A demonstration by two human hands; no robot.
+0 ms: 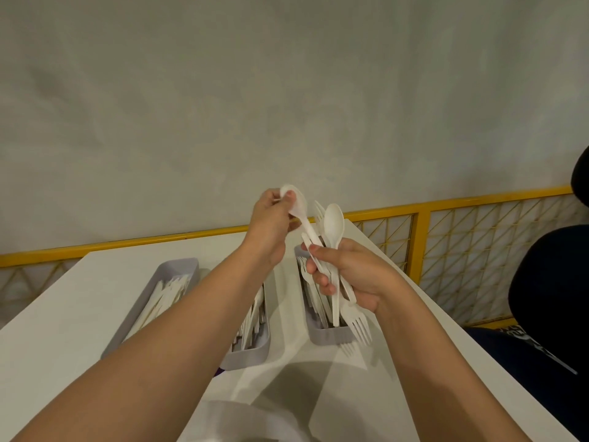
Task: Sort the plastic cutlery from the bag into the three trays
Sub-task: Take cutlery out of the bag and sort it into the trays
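1. Sorting is the step in hand: one spoon [298,207] is being picked out of a bunch of cutlery [334,224].
2. Left hand [271,218] pinches the round end of that spoon, high above the far end of the middle tray [248,358].
3. Right hand [353,275] is curled tight round the bunch, spoons and forks mixed, held in the air to the right of the middle tray.
4. The spoon's handle reaches down into the right hand's grip, so I think it is not free yet.
5. Three trays sit on the white table [63,362]: the left tray [178,264] to the left of the middle tray and the right tray [331,338] to its right.
6. All three hold white pieces. Forks show in the right tray. I cannot tell what lies in the other two.
7. Next, the spoon needs a gentle pull so nothing else slides out with it.
8. Then it goes in the tray that holds spoons, so a look down comes first.
9. Something pale lies on the near side of the middle tray. It may be the bag, but I cannot tell.
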